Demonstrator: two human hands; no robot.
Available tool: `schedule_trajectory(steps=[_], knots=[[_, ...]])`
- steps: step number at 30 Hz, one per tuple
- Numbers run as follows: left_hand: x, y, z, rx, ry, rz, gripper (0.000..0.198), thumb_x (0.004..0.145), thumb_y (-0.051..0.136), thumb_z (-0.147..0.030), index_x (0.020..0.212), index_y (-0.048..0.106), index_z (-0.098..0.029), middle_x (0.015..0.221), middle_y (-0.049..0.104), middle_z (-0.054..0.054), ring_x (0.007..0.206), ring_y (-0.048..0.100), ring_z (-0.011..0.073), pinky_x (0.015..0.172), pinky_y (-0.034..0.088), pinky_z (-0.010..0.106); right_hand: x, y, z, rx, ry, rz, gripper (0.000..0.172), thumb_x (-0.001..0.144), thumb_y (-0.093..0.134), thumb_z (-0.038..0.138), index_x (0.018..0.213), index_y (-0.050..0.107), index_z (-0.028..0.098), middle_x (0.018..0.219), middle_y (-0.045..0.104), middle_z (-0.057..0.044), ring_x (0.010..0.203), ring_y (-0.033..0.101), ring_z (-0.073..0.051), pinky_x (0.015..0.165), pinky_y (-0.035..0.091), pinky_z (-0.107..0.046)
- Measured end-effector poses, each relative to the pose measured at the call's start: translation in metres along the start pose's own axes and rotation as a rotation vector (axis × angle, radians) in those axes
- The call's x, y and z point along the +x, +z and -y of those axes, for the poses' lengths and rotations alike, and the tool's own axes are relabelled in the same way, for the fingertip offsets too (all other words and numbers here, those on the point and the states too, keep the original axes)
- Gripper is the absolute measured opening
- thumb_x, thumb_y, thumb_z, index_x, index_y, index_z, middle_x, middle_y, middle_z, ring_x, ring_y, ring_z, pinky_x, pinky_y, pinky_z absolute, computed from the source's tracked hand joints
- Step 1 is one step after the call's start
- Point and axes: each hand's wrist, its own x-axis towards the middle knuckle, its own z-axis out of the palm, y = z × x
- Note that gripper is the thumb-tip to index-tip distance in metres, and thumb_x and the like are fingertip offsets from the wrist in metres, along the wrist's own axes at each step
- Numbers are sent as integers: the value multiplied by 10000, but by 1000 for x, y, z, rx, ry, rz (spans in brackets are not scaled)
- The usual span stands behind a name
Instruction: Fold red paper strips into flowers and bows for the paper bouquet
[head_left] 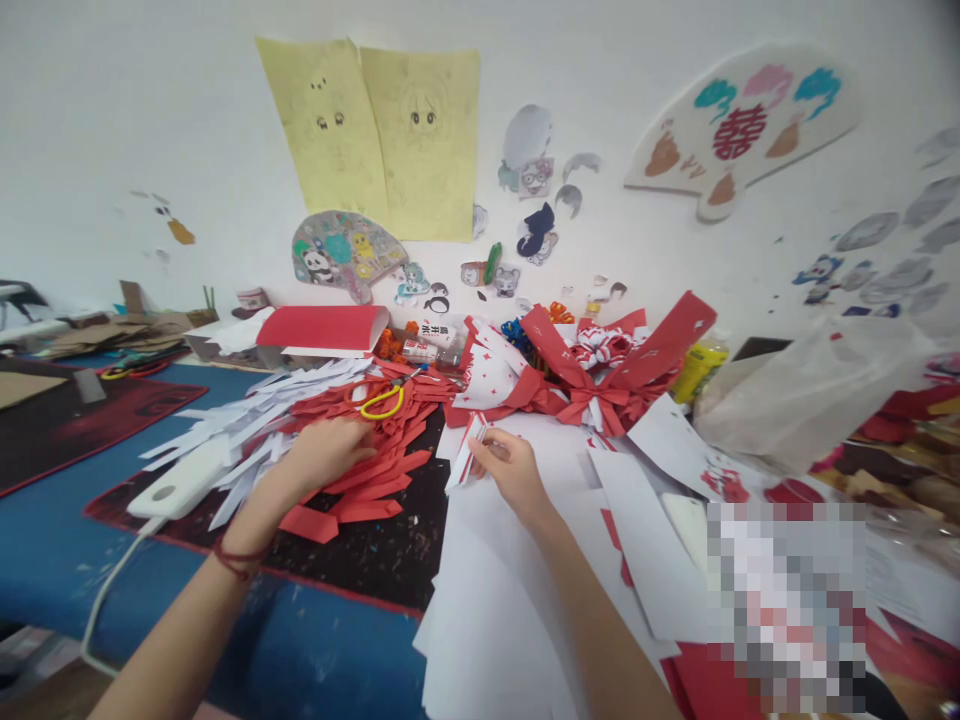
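Note:
My right hand (510, 465) pinches a small bundle of folded white and red paper strips (466, 455) between thumb and fingers, above a stack of white paper sheets (487, 600). Over a heap of red paper strips (382, 485), my left hand (334, 455) is curled downward. Its fingertips are partly hidden, so what they grip, if anything, cannot be made out. Just beyond it lie yellow-handled scissors (382, 402) on the heap. White paper strips (277, 395) spread out to the left of the red ones.
A white power strip (180, 480) with a cord lies at the left on the blue table (45, 540). Red and white paper bouquets (607, 370) stand at the back, beside a plastic bottle (435, 352). A translucent plastic bag (802, 400) sits at the right.

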Motion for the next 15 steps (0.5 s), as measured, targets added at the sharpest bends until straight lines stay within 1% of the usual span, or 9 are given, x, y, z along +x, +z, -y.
schedule_trajectory(steps=[5, 7, 9, 11, 13, 15], knots=[[-13, 9, -3, -64, 138, 11, 181, 842, 553, -409, 855, 622, -242, 927, 683, 41, 837, 632, 220, 665, 373, 279, -1, -1, 1, 0, 10, 0, 276, 788, 668, 426, 718, 612, 165, 528, 600, 12, 494, 594, -138, 512, 472, -233], [-16, 13, -3, -44, 173, 29, 156, 845, 552, -382, 863, 624, -246, 915, 683, 37, 854, 630, 223, 670, 371, 282, -1, 0, 1, -4, 14, 4, 277, 787, 670, 427, 721, 616, 163, 530, 599, 12, 495, 597, -139, 510, 473, -232], [-17, 15, -3, -4, 185, 22, 151, 867, 514, -338, 853, 627, -240, 916, 682, 42, 864, 629, 227, 669, 369, 286, -2, 0, 0, -11, 15, 10, 275, 792, 665, 424, 726, 619, 161, 533, 600, 9, 496, 597, -138, 510, 473, -232], [-19, 13, -5, 32, 170, -33, 213, 903, 442, -318, 838, 623, -226, 917, 676, 54, 853, 625, 227, 666, 369, 289, -2, 1, 0, -16, 15, 13, 271, 796, 662, 419, 736, 622, 158, 536, 602, 6, 497, 593, -137, 511, 471, -232], [-21, 6, -11, 42, 140, -127, 265, 927, 388, -332, 829, 602, -208, 896, 666, 68, 844, 618, 232, 668, 373, 291, -2, 1, -1, -12, 13, 15, 267, 794, 665, 414, 741, 622, 156, 540, 600, 5, 499, 588, -135, 510, 468, -231], [-21, -3, -22, -16, 111, -222, 254, 928, 392, -356, 858, 575, -195, 853, 659, 71, 833, 617, 236, 671, 378, 286, -2, 2, -1, -7, 15, 15, 270, 792, 669, 412, 728, 617, 154, 531, 589, 8, 495, 579, -133, 504, 464, -229]])
